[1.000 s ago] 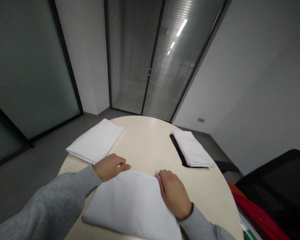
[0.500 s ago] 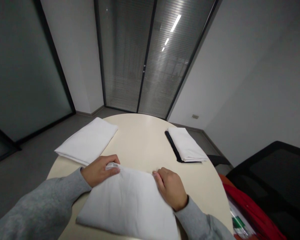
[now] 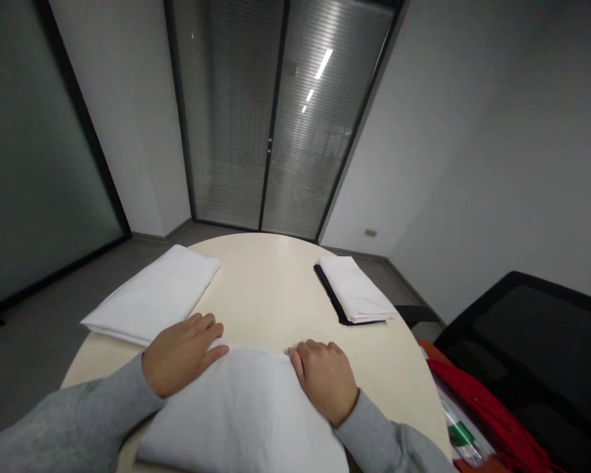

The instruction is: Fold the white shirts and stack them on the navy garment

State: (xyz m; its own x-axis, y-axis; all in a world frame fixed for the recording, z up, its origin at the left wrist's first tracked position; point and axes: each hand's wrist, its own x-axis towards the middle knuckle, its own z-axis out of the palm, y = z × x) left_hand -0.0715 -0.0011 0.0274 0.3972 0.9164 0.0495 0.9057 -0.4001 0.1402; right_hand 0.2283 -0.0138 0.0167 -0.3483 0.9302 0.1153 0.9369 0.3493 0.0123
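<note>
A folded white cloth (image 3: pixel 241 414) lies on the round cream table (image 3: pixel 270 295) right in front of me. My left hand (image 3: pixel 180 351) rests on its far left corner, fingers curled over the cloth's edge. At the far right corner my right hand (image 3: pixel 325 378) has its fingers bent down onto the fabric. Both arms wear grey sleeves.
A second folded white cloth (image 3: pixel 152 295) lies at the table's left edge. At the right edge a white folded cloth sits on a dark one (image 3: pixel 352 295). A black chair (image 3: pixel 526 341) and red items (image 3: pixel 482 414) stand to the right. Glass doors are behind the table.
My left hand has shifted from a pinch at the corner to lying over it. The view has tilted and moved slightly; the cloth stays under both hands.
</note>
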